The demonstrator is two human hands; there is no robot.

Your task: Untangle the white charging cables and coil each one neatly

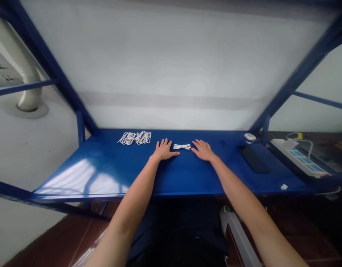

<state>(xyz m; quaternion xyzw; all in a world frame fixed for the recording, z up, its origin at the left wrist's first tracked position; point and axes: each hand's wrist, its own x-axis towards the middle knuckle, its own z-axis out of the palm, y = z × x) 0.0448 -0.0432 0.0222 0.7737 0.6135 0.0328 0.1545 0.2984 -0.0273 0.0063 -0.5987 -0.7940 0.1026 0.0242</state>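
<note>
My left hand (165, 150) lies flat and palm down on the blue metal tabletop (76, 174), and my right hand (202, 150) rests the same way. Between them sits a small bundled white cable (182, 147), its ends close to my fingertips but holding no contact I can confirm. Farther left, beyond my left hand, several loops of white cable (134, 138) lie in a loose coil. Neither hand holds anything.
A black flat slab (254, 159) and a small white mouse (250, 137) lie at the table's right. Beyond a blue upright, a white power strip (299, 157) sits with cords. Blue steel frame bars surround the table, and a white wall stands behind.
</note>
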